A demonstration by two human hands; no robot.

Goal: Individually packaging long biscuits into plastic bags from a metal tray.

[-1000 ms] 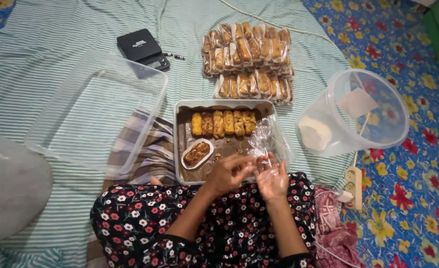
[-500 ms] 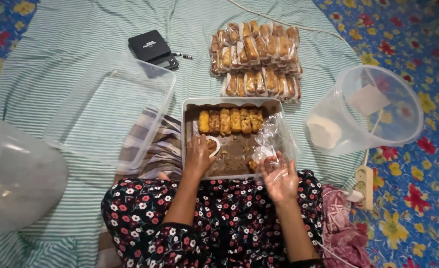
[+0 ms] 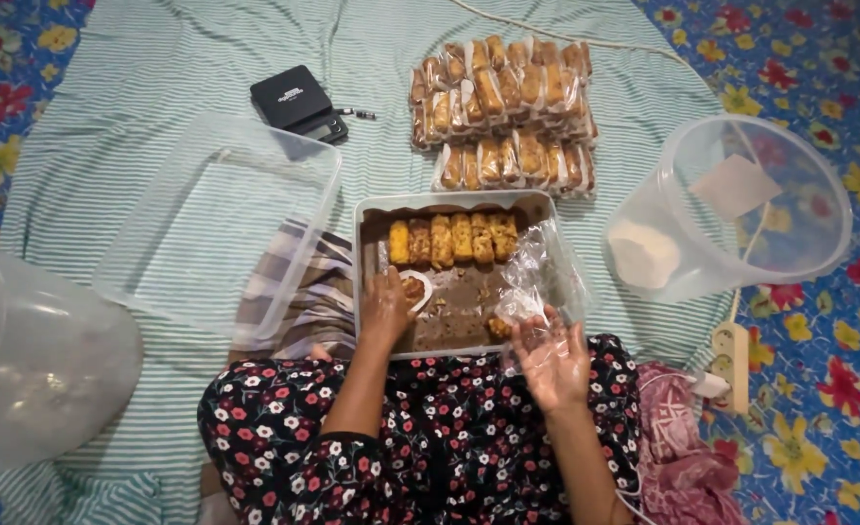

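While the left hand (image 3: 385, 307) reaches down into the rectangular metal baking tray (image 3: 372, 209), its fingers curl on a small white oval dish (image 3: 415, 289) holding a golden pastry; how tightly they grip I cannot tell. That dish sits on the tray's brown paper lining, just below a row of golden-brown baked pastry bars (image 3: 452, 239) lined along the far side. The right hand (image 3: 552, 358), palm up with fingers spread, holds a crinkled clear plastic wrapper (image 3: 535, 273) at the tray's right edge, over the lap in a dark floral dress (image 3: 430, 457).

Beyond the tray lies a stack of individually wrapped pastry bars (image 3: 503, 112). To the left stand an empty clear plastic storage box (image 3: 218, 222) and a small black digital scale (image 3: 296, 100); to the right a clear plastic bucket (image 3: 741, 209) lies tipped. Everything rests on a green-and-white striped cloth (image 3: 158, 58) spread over a blue flowered floor mat (image 3: 819, 321).

Half a second earlier the left hand sat at the same dish, while the right has dropped slightly toward the lap.
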